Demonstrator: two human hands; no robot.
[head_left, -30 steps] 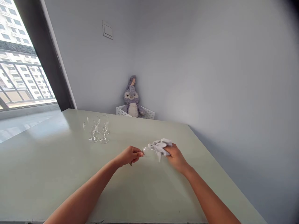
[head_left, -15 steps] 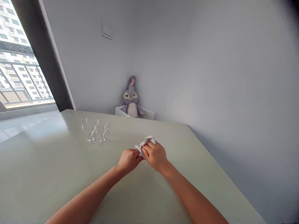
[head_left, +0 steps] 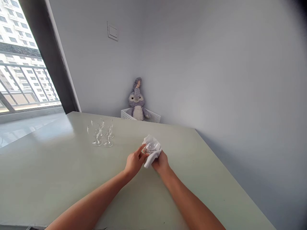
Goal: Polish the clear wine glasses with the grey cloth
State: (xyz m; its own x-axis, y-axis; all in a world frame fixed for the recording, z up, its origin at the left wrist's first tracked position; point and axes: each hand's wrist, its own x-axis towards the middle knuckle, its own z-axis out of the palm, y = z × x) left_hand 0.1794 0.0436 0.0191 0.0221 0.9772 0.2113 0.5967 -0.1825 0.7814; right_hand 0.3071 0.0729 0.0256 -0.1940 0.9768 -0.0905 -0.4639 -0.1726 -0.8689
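Note:
Above the pale green table (head_left: 206, 179), a clear glass (head_left: 151, 147) lies in the folds of a white cloth (head_left: 149, 161), its bowl partly showing. From the left, my left hand (head_left: 133, 162) pinches the glass between thumb and fingers; what part it grips is mostly hidden. My right hand (head_left: 162, 162) is closed on the cloth from the right and below, with its fingers largely covered by fabric. Farther to the left, several clear stemmed glasses (head_left: 108, 143) stand upright in a close group.
Behind the table's far edge, a purple plush rabbit (head_left: 137, 102) sits in a white perforated basket (head_left: 153, 117). Grey walls (head_left: 216, 80) meet at the back corner. A light switch (head_left: 112, 31) is on the wall, and a window (head_left: 24, 76) is at the left.
My right hand has turned from on top of the cloth to below and beside it, uncovering the glass. My left fingers have risen and spread along the glass. The view has shifted slightly.

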